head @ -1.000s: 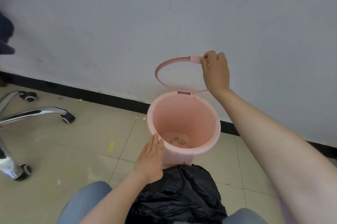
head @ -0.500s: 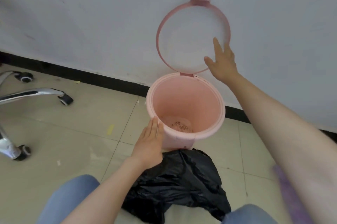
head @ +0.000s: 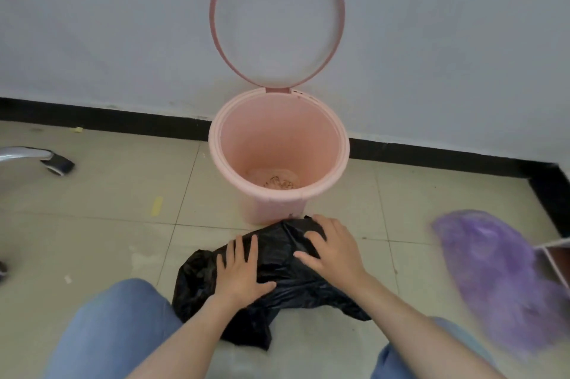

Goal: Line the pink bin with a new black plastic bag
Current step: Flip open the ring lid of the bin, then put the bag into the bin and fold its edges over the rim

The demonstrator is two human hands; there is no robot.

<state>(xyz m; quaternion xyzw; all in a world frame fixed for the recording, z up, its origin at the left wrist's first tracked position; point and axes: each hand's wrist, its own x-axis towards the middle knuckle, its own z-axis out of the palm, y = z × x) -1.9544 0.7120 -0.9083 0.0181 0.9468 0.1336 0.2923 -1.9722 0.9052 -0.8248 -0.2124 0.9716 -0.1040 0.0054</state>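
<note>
Both hands are lying flat, fingers spread, on the crumpled black bag (head: 271, 283) on the floor: the left hand (head: 239, 270) is pressing its middle, the right hand (head: 331, 250) is resting on the end nearest the pink bin (head: 279, 159). Neither hand is gripping anything yet. The bin is standing open just beyond the bag, by the wall, with its ring (head: 277, 17) flipped up and leaning back.

The bag is sitting bunched, so its mouth is likely hard to find; pulling at the wrong fold could stretch or tear the thin film. Some crumbs (head: 279, 183) are lying in the bottom of the bin, and they would end up trapped under the liner. The upright ring could drop shut onto the hands while they are working the bag in. A nudge could tip the light bin.
</note>
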